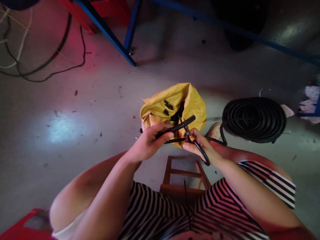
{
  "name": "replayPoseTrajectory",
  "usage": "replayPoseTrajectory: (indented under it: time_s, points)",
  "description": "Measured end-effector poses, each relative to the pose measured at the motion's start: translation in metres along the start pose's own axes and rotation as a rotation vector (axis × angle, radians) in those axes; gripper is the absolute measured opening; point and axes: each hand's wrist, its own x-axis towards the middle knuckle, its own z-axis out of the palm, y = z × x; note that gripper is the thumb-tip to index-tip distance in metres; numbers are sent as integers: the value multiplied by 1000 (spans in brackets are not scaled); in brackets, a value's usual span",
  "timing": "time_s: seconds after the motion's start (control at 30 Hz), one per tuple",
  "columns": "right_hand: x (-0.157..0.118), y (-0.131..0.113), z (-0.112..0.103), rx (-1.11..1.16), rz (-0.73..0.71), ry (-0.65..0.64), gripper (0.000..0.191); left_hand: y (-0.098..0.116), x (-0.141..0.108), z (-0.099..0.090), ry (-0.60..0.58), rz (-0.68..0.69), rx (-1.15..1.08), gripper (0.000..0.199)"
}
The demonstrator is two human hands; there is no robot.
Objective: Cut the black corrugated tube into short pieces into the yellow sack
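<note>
Black tubing (178, 127) pieces in a yellow sack (175, 91) below the hands (152, 141).

Shows a black corrugated tube (178, 128), slanting, free end over the right part of the yellow bag (196, 102), close to its near edge. Also shows scissors (188, 131) (orange by the black handle), blades slightly parted at the tube, handle beyond that edge.

open floor (112, 100) left of sack (197, 103), coil (255, 121) right
</note>
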Motion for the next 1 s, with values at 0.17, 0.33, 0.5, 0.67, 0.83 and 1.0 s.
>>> replayPoseTrajectory:
  time_s: [0.17, 0.33, 0.5, 0.67, 0.83, 1.0]
  points:
    - [2, 2, 1, 10, 2, -6, 54, -3, 0, 0, -4, -3, -25, 25]
    - [1, 2, 1, 11, -9, -2, 53, -7, -2, 0, -35, -30, -45, 25]
    - [1, 6, -1, -123, -63, 89, 50, -10, -1, -7, -115, -109, -40, 26]
    - [4, 11, -6, -207, -63, 93, 53, -15, 1, -7, -123, -205, -147, 30]
    - [6, 15, -3, -243, -62, 95, 52, -12, 2, 9, 35, -157, -126, 31]
    - [5, 17, -1, -291, -43, 113, 48, -12, 4, 13, 45, -75, 121, 24]
